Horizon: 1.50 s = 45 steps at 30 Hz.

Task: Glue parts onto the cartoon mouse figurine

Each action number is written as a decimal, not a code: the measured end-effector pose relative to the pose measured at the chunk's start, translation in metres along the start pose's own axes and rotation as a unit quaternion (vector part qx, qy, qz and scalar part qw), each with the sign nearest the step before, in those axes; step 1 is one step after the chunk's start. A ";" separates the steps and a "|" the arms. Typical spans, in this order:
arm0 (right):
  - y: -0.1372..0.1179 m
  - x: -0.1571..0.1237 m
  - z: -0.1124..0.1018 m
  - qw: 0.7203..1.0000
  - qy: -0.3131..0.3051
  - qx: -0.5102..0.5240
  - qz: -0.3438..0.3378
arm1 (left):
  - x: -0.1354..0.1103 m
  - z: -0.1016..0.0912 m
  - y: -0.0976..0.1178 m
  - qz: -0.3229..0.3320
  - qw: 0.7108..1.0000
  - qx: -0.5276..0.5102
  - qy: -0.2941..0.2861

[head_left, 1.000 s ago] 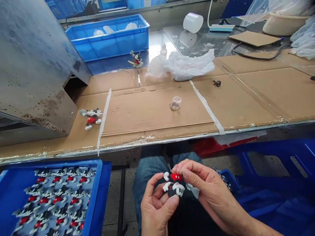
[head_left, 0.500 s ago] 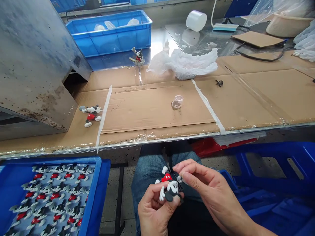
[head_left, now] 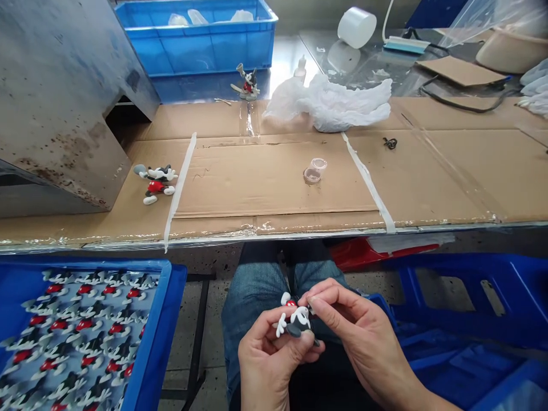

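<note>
Over my lap, my left hand (head_left: 269,359) is closed around a small mouse figurine (head_left: 296,319) with red shorts, white gloves and a black head. My right hand (head_left: 355,337) pinches the same figurine from the right with thumb and fingertips at its top. A blue tray (head_left: 165,325) at lower left holds several matching figurines laid in rows. One more figurine (head_left: 156,181) lies on the cardboard-covered table (head_left: 428,182) at left, and another figurine (head_left: 248,84) stands at the back.
A grey metal machine housing (head_left: 55,97) fills the upper left. A small clear cup (head_left: 314,171) sits mid-table, with a crumpled white plastic bag (head_left: 334,105) behind it. A blue bin (head_left: 201,34) stands at the back; blue crates (head_left: 471,319) sit lower right.
The view has tilted down and shifted. Both hands have turned the figurine, so the red shorts are now mostly hidden and the head faces up.
</note>
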State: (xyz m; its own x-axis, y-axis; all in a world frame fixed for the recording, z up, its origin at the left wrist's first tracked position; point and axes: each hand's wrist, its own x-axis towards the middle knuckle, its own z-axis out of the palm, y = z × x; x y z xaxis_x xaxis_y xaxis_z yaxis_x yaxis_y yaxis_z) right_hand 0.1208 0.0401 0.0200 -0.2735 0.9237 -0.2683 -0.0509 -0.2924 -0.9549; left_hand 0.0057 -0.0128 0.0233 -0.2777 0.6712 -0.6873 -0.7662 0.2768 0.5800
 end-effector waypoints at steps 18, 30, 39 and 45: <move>0.002 0.002 0.003 0.999 -0.012 -0.035 -0.036 | 0.000 -0.002 0.000 0.012 1.000 0.000 0.004; 0.000 0.001 0.003 0.997 -0.014 -0.056 -0.049 | -0.001 -0.002 0.001 0.017 1.000 0.011 0.001; -0.003 -0.003 0.005 0.989 -0.018 -0.087 -0.122 | -0.003 -0.003 0.000 0.024 1.000 0.002 -0.007; -0.002 -0.003 0.005 0.983 -0.019 -0.111 -0.142 | -0.004 -0.004 -0.004 0.047 0.999 0.008 -0.010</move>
State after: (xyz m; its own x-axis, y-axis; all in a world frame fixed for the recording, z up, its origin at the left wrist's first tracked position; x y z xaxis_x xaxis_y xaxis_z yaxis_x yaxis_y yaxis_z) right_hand 0.1170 0.0361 0.0232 -0.3143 0.9492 0.0148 0.0796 0.0419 -0.9959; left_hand 0.0071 -0.0195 0.0220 -0.3361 0.7081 -0.6210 -0.7282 0.2228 0.6481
